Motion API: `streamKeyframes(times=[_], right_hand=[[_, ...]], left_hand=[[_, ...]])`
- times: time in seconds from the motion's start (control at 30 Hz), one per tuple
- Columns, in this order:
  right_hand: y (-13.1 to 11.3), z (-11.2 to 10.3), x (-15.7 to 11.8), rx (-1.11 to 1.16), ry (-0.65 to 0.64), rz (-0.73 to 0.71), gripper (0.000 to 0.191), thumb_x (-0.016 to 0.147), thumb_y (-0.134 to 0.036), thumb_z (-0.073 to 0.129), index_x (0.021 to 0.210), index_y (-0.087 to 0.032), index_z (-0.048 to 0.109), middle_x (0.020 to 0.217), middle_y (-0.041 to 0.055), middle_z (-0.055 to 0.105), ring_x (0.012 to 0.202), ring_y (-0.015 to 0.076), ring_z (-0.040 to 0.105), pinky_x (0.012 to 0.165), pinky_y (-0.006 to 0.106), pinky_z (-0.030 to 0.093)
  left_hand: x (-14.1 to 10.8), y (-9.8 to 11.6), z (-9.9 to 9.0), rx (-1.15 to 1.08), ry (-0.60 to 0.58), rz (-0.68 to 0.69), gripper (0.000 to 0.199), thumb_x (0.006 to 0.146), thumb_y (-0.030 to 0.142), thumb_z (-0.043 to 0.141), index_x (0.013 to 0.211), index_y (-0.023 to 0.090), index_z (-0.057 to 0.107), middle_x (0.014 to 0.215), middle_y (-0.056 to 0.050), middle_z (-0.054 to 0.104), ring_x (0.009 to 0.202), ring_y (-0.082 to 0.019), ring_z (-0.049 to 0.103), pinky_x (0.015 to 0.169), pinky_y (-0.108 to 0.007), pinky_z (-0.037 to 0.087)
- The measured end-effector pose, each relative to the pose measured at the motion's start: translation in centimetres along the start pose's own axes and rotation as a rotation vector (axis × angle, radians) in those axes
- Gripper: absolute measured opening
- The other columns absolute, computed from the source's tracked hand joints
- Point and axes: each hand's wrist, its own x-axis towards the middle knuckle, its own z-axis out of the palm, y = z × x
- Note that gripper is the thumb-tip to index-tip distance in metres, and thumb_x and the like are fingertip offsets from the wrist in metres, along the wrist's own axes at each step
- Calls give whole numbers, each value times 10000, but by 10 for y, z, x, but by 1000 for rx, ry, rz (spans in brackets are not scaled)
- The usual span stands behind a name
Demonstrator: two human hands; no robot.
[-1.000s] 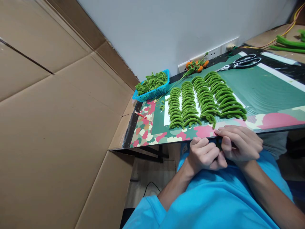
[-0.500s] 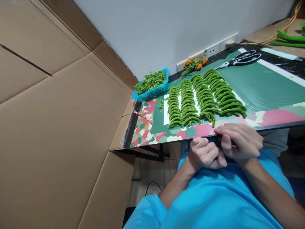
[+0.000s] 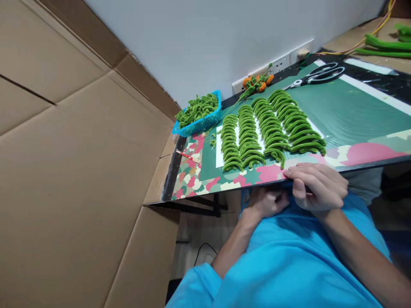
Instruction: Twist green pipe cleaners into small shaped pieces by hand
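Note:
My left hand [image 3: 268, 202] is low in front of the table's edge, its fingers curled closed and partly hidden beneath the edge. Beside it, my right hand [image 3: 319, 186] rests its fingertips at the edge of the patterned mat, fingers bent together and thumb tucked in. Whatever either hand grips is hidden. Just beyond them, curved fuzzy green pipe-cleaner pieces [image 3: 272, 128] lie in several neat columns on a white sheet [image 3: 219, 149]. The nearest piece [image 3: 282, 161] hangs off the end of its column, close to my right fingertips.
A blue basket [image 3: 201, 126] heaped with green pieces stands at the back left. Orange pipe-cleaner flowers [image 3: 258, 82] and black-handled scissors [image 3: 321, 75] lie behind the columns. A red-and-white strip [image 3: 188, 156] is at left. Cardboard [image 3: 80, 171] walls the left side; green stems [image 3: 385, 47] lie far right.
My left hand has dropped away from the right one and partly under the table's edge. My right hand has stayed at the edge. The view has shifted slightly.

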Motion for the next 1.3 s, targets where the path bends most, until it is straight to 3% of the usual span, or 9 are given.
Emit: streamKeyframes(times=[0.07,0.17,0.23,0.4,0.5,0.6,0.7,0.83,1.3], right_hand=[[0,1,-1,-6,13,-2,137,931,-108,620,983,-175,728,772,36,763,715,181,744,734,306,625],[0,1,-3,-7,-5,6,160,927,-88,617,998,-173,732,806,39,777,734,179,751,762,309,631],[-1,1,-4,-11,-4,18,183,926,-76,615,1021,-175,736,828,34,785,743,176,751,787,316,637],[-3,2,-5,10,-1,24,214,916,-39,615,1030,-167,743,849,34,791,776,175,761,798,318,642],[-3,3,-6,23,3,18,225,905,-22,606,1026,-153,744,866,48,795,786,185,765,800,332,647],[-2,2,-7,9,2,-2,207,895,-23,608,1000,-150,734,865,53,789,783,194,764,795,343,647],[-2,2,-8,1,1,-4,181,889,-21,622,969,-147,724,855,60,777,783,197,761,797,341,639],[-2,2,-6,-3,4,-17,168,888,-13,625,953,-135,720,834,68,765,766,195,753,788,333,630],[-3,1,-5,-14,2,-13,159,912,-40,614,961,-156,712,833,55,771,746,191,752,774,327,634]], left_hand=[[4,8,-3,25,-24,161,333,986,362,629,709,202,722,633,-13,708,546,-138,586,548,-284,425],[14,26,-9,19,175,428,324,910,269,610,591,218,578,513,26,563,473,-110,496,521,-290,394],[23,37,-19,67,283,517,360,860,237,597,534,239,447,451,64,422,423,-98,385,504,-309,325],[49,50,-54,161,371,401,329,856,206,555,561,239,414,459,69,400,431,-94,363,533,-320,285],[64,48,-67,141,270,309,318,924,201,542,611,226,495,501,54,490,456,-97,427,536,-311,298],[75,46,-77,-33,128,167,388,1005,254,504,620,211,539,538,36,536,496,-99,463,531,-295,310],[79,48,-88,-242,-50,-17,453,1062,307,456,637,196,565,567,32,524,548,-101,463,576,-272,351],[79,51,-99,-387,-150,-155,509,1091,410,423,659,187,574,597,25,488,596,-109,426,612,-268,352],[75,54,-94,-313,-150,-173,470,1080,380,473,673,190,611,627,23,518,621,-120,475,661,-268,377]])
